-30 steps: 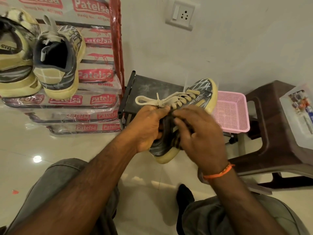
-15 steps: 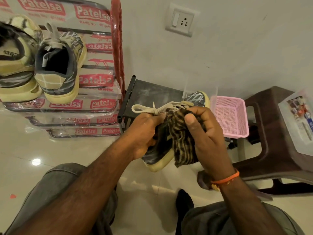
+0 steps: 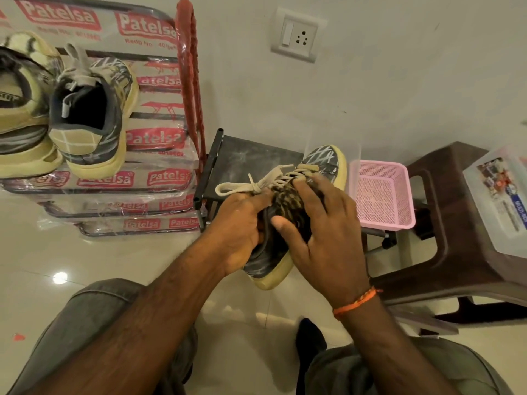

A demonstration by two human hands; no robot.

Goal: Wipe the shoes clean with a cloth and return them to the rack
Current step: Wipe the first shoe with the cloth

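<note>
Over your knees, your left hand (image 3: 242, 223) grips the shoe (image 3: 325, 161) steady so your right hand (image 3: 322, 232), fingers spread, presses the cloth (image 3: 285, 199) along its side.

The shiny cream tiled floor (image 3: 94, 252) lies open on the left, between the knees and the red metal rack wrapped in printed plastic (image 3: 159, 178). On the rack's top shelf two yellow-and-grey sneakers (image 3: 88, 115) fill the left part, while bare shelf shows beside its red upright. To the right of the rack, a low black metal stand (image 3: 245, 155), a pink perforated plastic basket (image 3: 382, 195) and a dark brown plastic stool (image 3: 445, 223) crowd close together along the wall. A clear plastic box (image 3: 499, 201) occupies the stool's top.
</note>
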